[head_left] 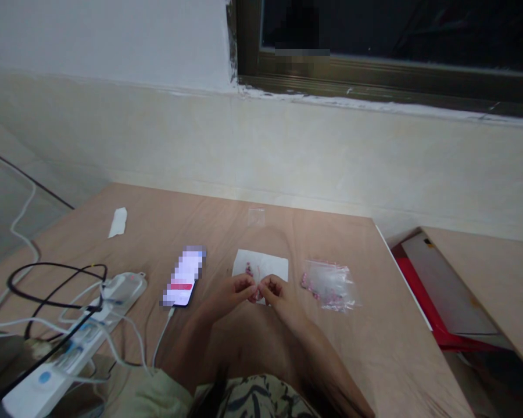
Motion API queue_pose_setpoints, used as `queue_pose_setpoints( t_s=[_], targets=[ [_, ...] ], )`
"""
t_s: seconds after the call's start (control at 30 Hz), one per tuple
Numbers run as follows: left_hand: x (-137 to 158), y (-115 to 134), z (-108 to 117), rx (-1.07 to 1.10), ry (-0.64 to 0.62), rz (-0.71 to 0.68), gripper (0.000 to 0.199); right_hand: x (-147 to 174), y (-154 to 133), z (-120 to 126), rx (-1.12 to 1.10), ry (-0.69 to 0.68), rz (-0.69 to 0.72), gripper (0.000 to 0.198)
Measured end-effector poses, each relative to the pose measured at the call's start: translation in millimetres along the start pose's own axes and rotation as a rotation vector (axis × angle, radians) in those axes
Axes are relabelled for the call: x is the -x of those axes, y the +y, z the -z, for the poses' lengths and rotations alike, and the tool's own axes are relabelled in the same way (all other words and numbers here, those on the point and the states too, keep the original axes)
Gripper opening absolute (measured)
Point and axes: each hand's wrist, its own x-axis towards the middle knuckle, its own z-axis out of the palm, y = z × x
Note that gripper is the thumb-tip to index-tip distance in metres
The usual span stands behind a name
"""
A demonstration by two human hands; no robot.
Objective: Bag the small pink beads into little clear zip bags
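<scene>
Over a white sheet of paper, my left hand and my right hand meet, thumbs and forefingers pinched close together. Both pinch a strand of small pink beads, partly hidden by the fingers. A few more pink and dark beads show on the paper just beyond my left hand. To the right of my right hand lies a clear plastic bag with small pink pieces inside and along its left edge. How the strand is fastened is too small to make out.
A lit phone on a white cable lies left of my hands. Farther left, a white power strip sits among tangled cables. A small clear bag and a white paper scrap lie farther back. The wooden table ends at right.
</scene>
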Motion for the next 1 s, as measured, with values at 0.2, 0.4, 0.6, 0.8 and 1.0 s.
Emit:
queue_pose_setpoints(
  t_s=[0.2,0.4,0.6,0.8,1.0],
  targets=[
    [-1.6,-4.5,-4.1,0.05,0.066,0.046,0.021,1.1,7.1,-0.8,0.045,0.058,0.017,0.025],
    [-9.0,-2.4,2.2,-0.21,0.148,0.006,0.014,-6.2,11.3,7.8,0.103,0.118,0.043,0.027],
    [-14.7,4.6,0.2,-0.177,0.17,0.011,0.017,-4.6,3.6,10.9,0.189,0.079,0.077,0.026],
    [-6.1,6.4,-5.9,-0.156,0.1,0.015,0.016,4.6,-6.5,8.2,0.234,0.037,0.059,0.019],
    [-0.9,-5.4,-5.2,-0.229,0.206,-0.027,0.016,7.3,2.1,5.7,0.227,0.112,-0.012,0.015]
  ],
)
